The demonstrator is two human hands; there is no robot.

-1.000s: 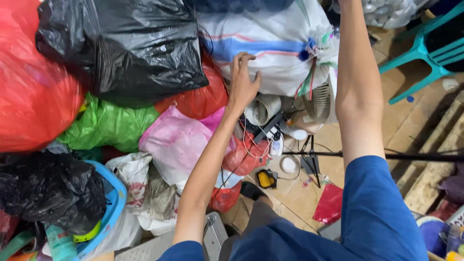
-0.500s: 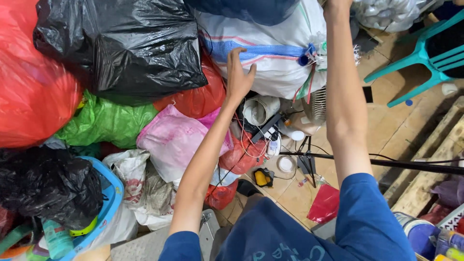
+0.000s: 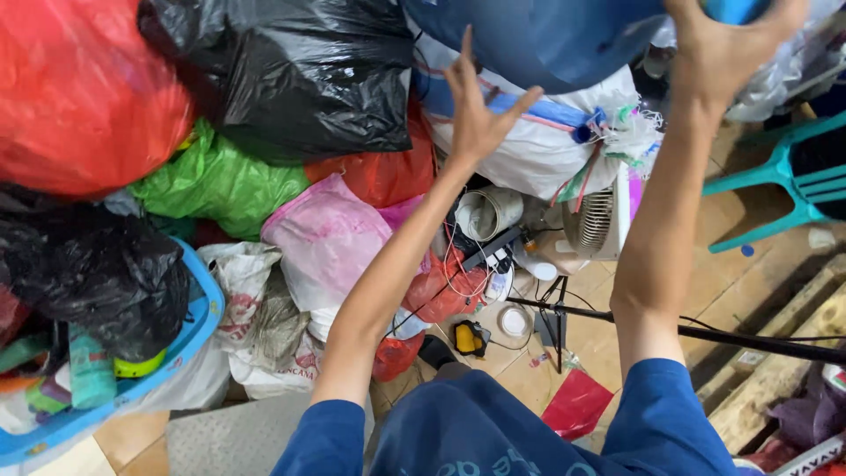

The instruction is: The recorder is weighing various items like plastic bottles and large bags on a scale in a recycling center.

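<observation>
Head view: both bare arms in blue sleeves are raised over a heap of filled bags.
Left hand point(image 3: 476, 119): fingers are spread wide and nothing is gripped; it is held just beside the lower edge of the dark blue bag point(image 3: 538, 40), and contact cannot be confirmed.
Right hand point(image 3: 727, 44): it is pressed against the dark blue bag at the top edge, toward 1 o'clock; the fingers are curved, but how firmly the bag is held cannot be told, since the fingertips are cut off by the frame.
Dark blue bag: it is seen at 12 o'clock, lying above the white sack point(image 3: 538, 145).
White sack: it is marked with a blue stripe and tied with coloured scraps on its right side.
Black bag point(image 3: 308, 79): it is placed at 11 o'clock, beside the red bag point(image 3: 79, 88) at 10 o'clock.
Green bag point(image 3: 211, 181): it is wedged below the black bag.
Pink bag point(image 3: 326, 234): it lies near the centre, touching the left forearm.
Blue tub point(image 3: 198, 322): it is found at 8 o'clock, filled with a black bag and small items.
Teal chair point(image 3: 784, 176): it stands at 3 o'clock on the wooden floor.
</observation>
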